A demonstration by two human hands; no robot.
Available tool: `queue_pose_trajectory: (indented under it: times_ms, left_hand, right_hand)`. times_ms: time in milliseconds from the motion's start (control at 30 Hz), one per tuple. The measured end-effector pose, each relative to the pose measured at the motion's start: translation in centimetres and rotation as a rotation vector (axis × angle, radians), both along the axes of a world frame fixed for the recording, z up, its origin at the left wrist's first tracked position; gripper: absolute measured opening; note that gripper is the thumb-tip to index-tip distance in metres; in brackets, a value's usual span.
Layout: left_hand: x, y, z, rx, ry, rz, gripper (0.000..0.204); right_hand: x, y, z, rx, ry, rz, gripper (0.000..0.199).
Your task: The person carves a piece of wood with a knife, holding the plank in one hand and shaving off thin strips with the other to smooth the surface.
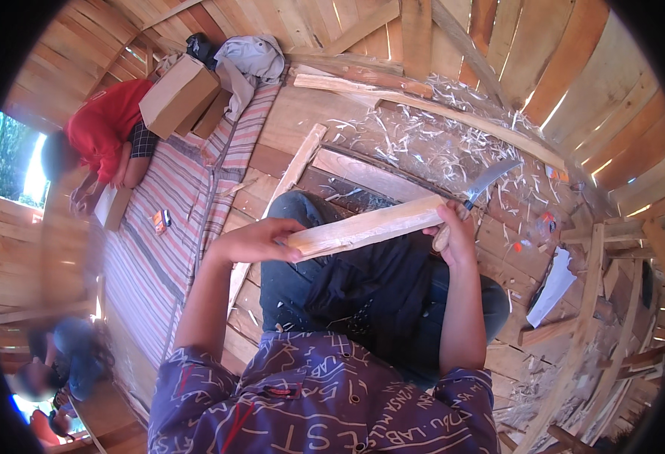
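Mid-frame, my left hand [253, 240] grips the near end of the stick [366, 227] lying across my lap; my right hand [453, 231] closes on the knife [484, 185], blade pointing to upper right over shavings [438, 144]

We have one view only, the left head-worn fisheye, so nothing is shared with a second view. It looks steeply down over our chest and lap onto the plank floor [287, 121], close in. Our forearms enter from the lower edge; the left hand [253, 240] and right hand [453, 231] sit near centre frame. The striped mat [158, 257] runs along the left, and the wood wall [612, 98] curves far right. Straight boards bend toward the dark circular rim.
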State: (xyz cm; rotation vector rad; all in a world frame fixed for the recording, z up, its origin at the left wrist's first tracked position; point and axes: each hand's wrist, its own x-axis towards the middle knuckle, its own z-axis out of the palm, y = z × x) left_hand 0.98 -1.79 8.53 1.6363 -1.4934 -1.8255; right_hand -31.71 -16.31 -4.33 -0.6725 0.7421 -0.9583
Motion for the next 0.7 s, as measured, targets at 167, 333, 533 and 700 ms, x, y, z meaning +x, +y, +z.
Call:
queue_pose_trajectory:
  times_ms: [167,333,533,700]
  left_hand:
    - [-4.6,-0.6,-0.1,-0.074,-0.620,-0.231,0.073]
    - [-3.3,1.3,-2.1,-0.019,-0.363,0.019,0.044]
    - [0.6,3.7,-4.1,0.152,0.322,0.488,0.017]
    - [1.1,5.2,-5.2,0.250,0.434,0.645,0.019]
  right_hand:
    - [1.7,0.8,0.7,-0.001,0.118,0.028,0.030]
    - [3.8,1.7,3.0,-0.049,0.327,0.020,0.026]
    - [7.0,5.0,4.2,-0.456,0.532,0.197,0.043]
    - [11.9,8.1,5.1,-0.785,0.762,0.443,0.042]
